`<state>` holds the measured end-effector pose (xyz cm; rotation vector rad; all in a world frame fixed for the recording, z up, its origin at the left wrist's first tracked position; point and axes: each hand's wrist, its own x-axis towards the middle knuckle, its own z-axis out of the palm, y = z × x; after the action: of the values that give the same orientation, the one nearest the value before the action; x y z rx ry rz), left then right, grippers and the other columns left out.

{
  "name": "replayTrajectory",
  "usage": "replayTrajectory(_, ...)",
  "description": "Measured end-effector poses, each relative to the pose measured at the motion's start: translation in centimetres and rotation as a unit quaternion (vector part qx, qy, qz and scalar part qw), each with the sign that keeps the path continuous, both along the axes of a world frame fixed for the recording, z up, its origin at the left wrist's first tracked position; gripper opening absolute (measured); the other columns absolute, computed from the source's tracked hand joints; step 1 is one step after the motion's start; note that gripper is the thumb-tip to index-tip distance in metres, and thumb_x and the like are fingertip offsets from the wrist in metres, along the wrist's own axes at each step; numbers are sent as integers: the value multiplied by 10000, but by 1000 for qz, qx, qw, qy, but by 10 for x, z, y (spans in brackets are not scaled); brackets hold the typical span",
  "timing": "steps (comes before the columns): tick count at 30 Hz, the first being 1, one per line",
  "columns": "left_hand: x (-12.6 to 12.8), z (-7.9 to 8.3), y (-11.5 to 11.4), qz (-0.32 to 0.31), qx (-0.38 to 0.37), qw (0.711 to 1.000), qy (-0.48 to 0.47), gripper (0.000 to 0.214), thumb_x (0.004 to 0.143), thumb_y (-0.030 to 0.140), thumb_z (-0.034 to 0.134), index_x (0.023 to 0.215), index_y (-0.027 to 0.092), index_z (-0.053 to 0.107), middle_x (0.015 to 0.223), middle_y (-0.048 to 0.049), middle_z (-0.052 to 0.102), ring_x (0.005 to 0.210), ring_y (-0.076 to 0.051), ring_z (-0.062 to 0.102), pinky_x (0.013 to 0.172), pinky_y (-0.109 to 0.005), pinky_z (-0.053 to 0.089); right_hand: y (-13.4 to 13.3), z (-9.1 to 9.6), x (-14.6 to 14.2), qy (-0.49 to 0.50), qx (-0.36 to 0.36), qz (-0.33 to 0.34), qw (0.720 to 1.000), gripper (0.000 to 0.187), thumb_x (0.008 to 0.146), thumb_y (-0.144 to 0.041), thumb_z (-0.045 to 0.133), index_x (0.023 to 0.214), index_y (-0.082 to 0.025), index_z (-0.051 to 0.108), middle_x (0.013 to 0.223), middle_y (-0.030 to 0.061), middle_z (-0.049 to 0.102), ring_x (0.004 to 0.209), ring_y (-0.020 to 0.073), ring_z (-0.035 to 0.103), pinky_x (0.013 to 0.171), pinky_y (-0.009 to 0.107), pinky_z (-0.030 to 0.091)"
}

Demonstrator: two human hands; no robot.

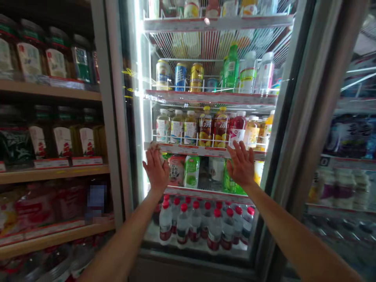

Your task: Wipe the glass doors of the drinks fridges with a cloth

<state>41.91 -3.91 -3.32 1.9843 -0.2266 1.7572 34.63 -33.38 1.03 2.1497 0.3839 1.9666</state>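
In the head view, my left hand [158,172] is raised before a lit drinks fridge, at the height of a shelf edge. Under its fingers is a crumpled pale cloth [155,147] with brownish patches, partly hidden by the hand. My right hand [241,162] is empty, fingers spread and palm toward the fridge, near the same shelf edge on the right. A glass door [205,172] seems to lie between the hands and the drinks; whether the right palm touches it I cannot tell. Behind the hands stand green cartons [192,172] and bottles of tea [205,127].
Red-capped water bottles [183,225] fill the fridge bottom; cans [196,76] stand on an upper shelf. A metal door frame [314,117] runs along the right, with another fridge beyond. Wooden shelves [53,90] of dark bottles stand at left.
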Motion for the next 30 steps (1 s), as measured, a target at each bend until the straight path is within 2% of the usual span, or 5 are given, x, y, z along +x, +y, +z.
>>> replayTrajectory(6, -14, 4, -43, -47, 243, 967, -62, 464, 887, 277, 403, 1341, 186, 425, 1435, -120, 390, 1376, -223, 266, 1142, -427, 114, 2, 1, -2, 5, -4, 10, 1000, 585, 854, -245, 444, 1417, -209, 289, 1487, 86, 317, 1410, 217, 172, 1135, 451, 113)
replayTrajectory(14, 3, 37, -16, 5, 53, 997, -56, 536, 901, 311, 383, 1401, 130, 314, 1457, -191, 318, 1380, -267, 247, 1108, -496, 181, -17, 1, -23, 53, -5, -12, 999, 625, 869, -246, 427, 1450, -209, 198, 1486, 106, 312, 1403, 241, 198, 1122, 494, 143)
replayTrajectory(23, -21, 44, -69, -33, 307, 947, -86, 453, 878, 269, 428, 1323, 182, 437, 1435, -121, 389, 1375, -226, 268, 1145, -448, 90, -28, -11, -27, 49, 45, -46, 997, 655, 878, -249, 437, 1465, -197, 153, 1484, 123, 311, 1393, 269, 222, 1107, 498, 202)
replayTrajectory(25, -17, 55, -61, -25, 286, 954, -87, 452, 882, 269, 415, 1325, 186, 435, 1427, -123, 401, 1367, -222, 288, 1141, -453, 101, -29, -12, -28, 53, 40, -43, 997, 660, 878, -237, 433, 1468, -210, 140, 1483, 111, 317, 1391, 261, 229, 1109, 490, 205)
replayTrajectory(30, -2, 80, -33, 22, 91, 994, -60, 503, 888, 279, 380, 1359, 104, 383, 1441, -208, 338, 1368, -270, 277, 1109, -497, 168, -30, -19, -29, 58, 36, -35, 997, 677, 872, -228, 435, 1471, -208, 121, 1488, 108, 308, 1398, 256, 210, 1110, 484, 205)
